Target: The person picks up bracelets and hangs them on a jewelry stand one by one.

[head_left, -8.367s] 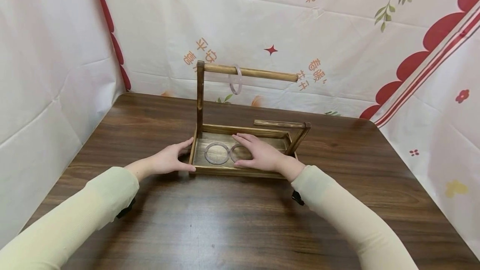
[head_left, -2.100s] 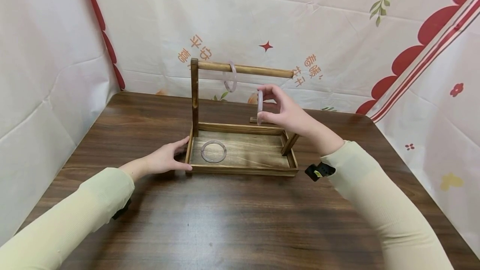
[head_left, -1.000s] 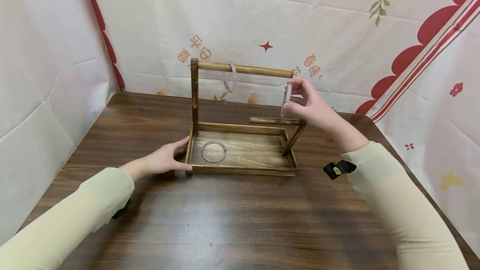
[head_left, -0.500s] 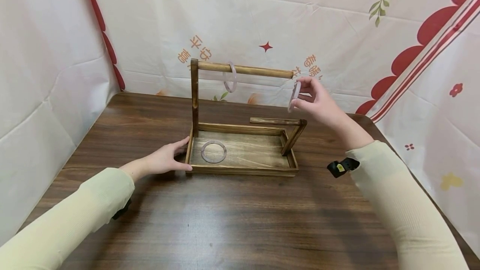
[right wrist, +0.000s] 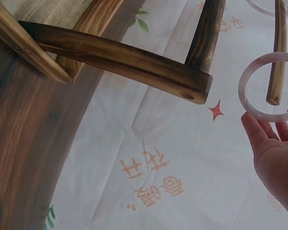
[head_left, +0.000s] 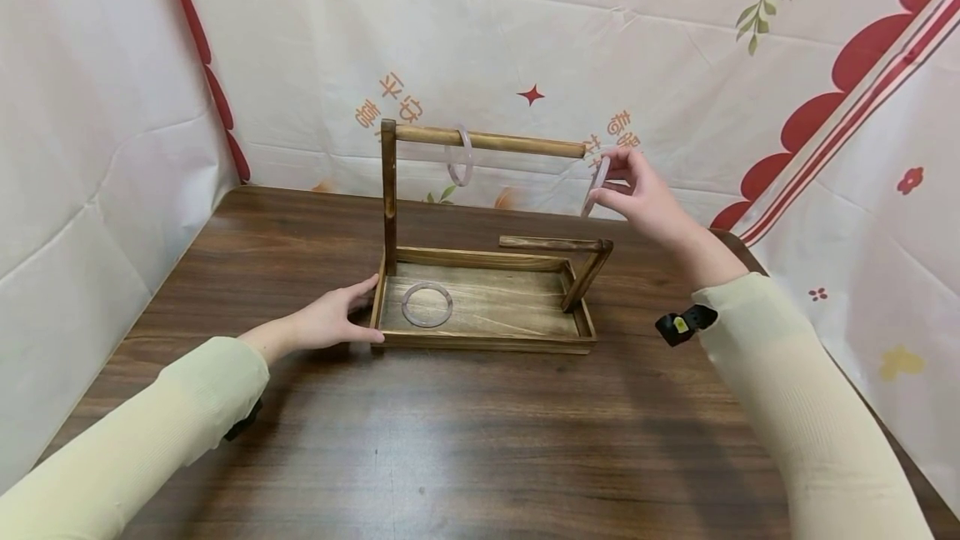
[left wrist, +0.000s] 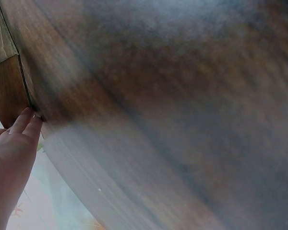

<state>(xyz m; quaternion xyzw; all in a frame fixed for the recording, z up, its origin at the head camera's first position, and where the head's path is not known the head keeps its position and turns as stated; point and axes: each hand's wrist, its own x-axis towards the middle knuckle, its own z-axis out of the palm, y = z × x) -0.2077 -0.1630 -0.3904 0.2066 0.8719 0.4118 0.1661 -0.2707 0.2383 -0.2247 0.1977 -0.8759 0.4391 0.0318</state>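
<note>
Standing on one table (head_left: 420, 432): one tray (head_left: 483, 343)
Bars: two, upper bar (head_left: 525, 144), lower bar (head_left: 547, 243) at right
Left hand (head_left: 326, 319): spread, touching the tray's left end
Right hand (head_left: 645, 198): pinching a bracelet (head_left: 599, 178) near the upper bar's right end
Bracelets: three; one pinched, a hanging bracelet (head_left: 469, 158) on the upper bar, a flat bracelet (head_left: 406, 305) in the tray's left half

I wear long knit sleeves on both arms, pale in tone and finely ribbed. The left sleeve (head_left: 135, 440) is pale yellow-green; its cuff (head_left: 217, 377) is a shade greener. The right sleeve (head_left: 817, 407) is cream, turning light green towards the wrist. Below it sits a black wrist camera (head_left: 675, 328), angular, marked with a small yellow patch (head_left: 681, 324). A second black unit (head_left: 243, 422) shows partly under the left cuff, its detail too dark to read. My left hand (head_left: 328, 320) and right hand (head_left: 643, 200) are bare.
</note>
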